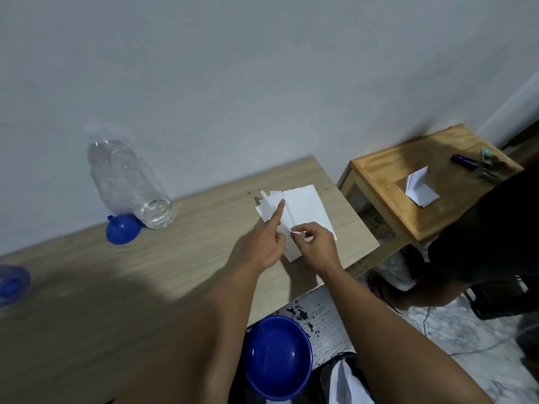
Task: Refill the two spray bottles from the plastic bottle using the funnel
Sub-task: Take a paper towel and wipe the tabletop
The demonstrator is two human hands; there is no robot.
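A clear plastic bottle stands at the back left of the wooden table, holding a little water at its base. The blue funnel lies on the table against the bottle's near side. At the far left edge a blue-capped object shows blurred; I cannot tell what it is. White paper tissues lie at the table's right end. My left hand presses its straight forefinger on the tissues, its other fingers curled. My right hand pinches the near edge of a tissue sheet.
A blue bowl sits below the table's front edge. A low wooden stool to the right carries folded paper, a purple pen and small items. Another person in dark clothing bends at the right. Floor below is marble-patterned.
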